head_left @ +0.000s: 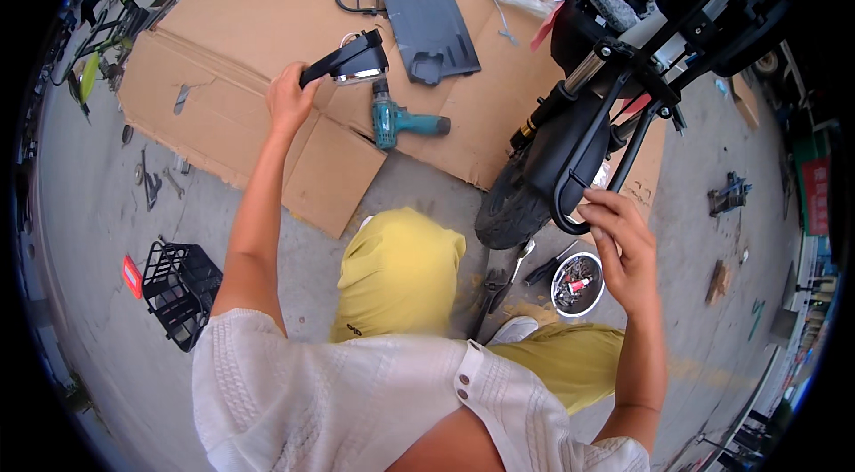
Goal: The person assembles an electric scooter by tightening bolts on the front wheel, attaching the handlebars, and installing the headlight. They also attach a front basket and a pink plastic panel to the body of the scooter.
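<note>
The bike [570,138] is at the upper right of the frame, its front wheel [509,209] near the middle. I think I should let it stand still and not lean on it. My right hand [628,245] has the low bend of the bar [563,196] between thumb and fingers; a light, steady hold looks best, so the bar does not get pulled sideways. My left hand [289,100] is up left of the middle, fingers wrapped on the thin black arm of the lamp [361,61]. I should mind its shiny face and not bump it on the drill [392,120] just below.

The far side of the bike is dark and hard to make out. My right fingertips are partly hidden, so I cannot tell how tight they are. Most of the lamp's face points away from me. The bits in the bowl [598,270] are too small to tell apart.
</note>
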Available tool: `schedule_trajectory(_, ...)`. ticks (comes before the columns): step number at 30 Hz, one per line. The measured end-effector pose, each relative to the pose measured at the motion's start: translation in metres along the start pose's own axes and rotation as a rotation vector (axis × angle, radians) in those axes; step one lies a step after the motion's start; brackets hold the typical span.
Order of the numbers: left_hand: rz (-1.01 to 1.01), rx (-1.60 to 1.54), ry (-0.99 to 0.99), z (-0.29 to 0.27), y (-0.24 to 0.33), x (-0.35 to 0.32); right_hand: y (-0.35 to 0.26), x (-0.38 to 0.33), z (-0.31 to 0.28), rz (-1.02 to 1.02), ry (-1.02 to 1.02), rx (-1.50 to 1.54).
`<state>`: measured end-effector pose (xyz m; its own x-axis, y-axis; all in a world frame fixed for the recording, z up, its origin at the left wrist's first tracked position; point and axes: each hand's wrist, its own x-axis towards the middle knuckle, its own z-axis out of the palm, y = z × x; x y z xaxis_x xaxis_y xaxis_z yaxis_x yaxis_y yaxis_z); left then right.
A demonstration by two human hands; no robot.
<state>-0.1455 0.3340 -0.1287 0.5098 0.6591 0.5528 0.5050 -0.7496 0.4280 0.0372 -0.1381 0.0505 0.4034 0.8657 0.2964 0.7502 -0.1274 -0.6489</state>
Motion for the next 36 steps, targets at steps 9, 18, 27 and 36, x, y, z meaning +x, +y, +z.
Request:
schedule_trajectory(9, -0.622, -0.915, -0.175, 0.098, -0.061, 0.029, 0.024, -0.064, 0.027, 0.345, 0.263, 0.399)
schedule_trajectory(18, -1.194, -1.407, 0.082, 0.176, -0.157, -0.004, 0.06, -0.081, 0.075, 0.512, -0.033, 0.384)
schedule_trajectory(27, -1.179, -1.356, 0.135, 0.175, -0.174, -0.014, 0.061, -0.076, 0.087, 0.481, -0.17, 0.282)
schedule_trajectory(36, -0.975, -0.923, 0.023, 0.169, -0.137, -0.021, 0.063, -0.085, 0.066, 0.249, -0.281, -0.049)
